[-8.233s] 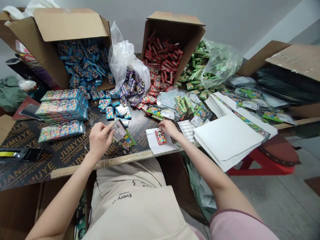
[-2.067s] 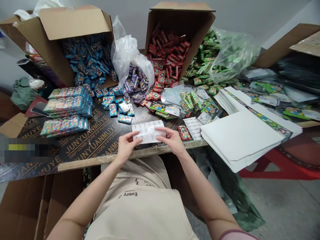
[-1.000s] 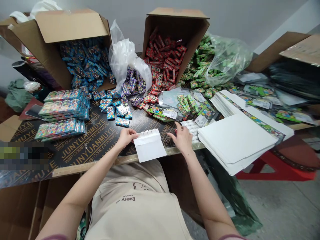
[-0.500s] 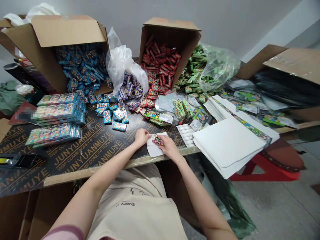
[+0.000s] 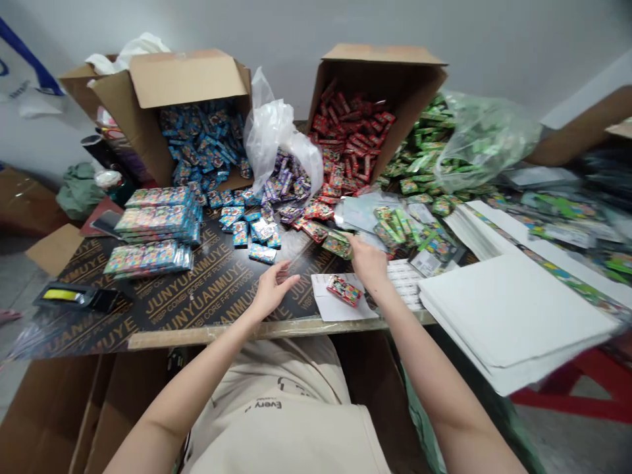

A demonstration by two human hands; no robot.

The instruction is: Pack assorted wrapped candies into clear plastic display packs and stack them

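My left hand [image 5: 273,289] hangs over the dark plywood tabletop, its fingers apart and holding nothing. To the right of it, a small red printed packet [image 5: 344,290] lies on a white sheet of paper [image 5: 326,308] at the table's front edge. Beyond that sheet my right hand [image 5: 370,263] reaches forward, fingers closed on the right end of a green printed packet [image 5: 336,244]. Loose blue packets [image 5: 261,253] lie past my left hand. Several green packets [image 5: 395,225] rest on clear plastic sleeves just beyond my right hand.
Cardboard boxes hold blue packets [image 5: 205,141] and red packets [image 5: 353,131]. Between them is a plastic bag [image 5: 276,125] with purple packets. Bundled stacks [image 5: 153,217] and a tape dispenser [image 5: 79,297] stand left. White card sheets [image 5: 513,309] overhang the front edge at right.
My right hand has left the red packet on the paper and reached forward to the green packet. My left hand has moved off the paper and opened. The view has swung left.
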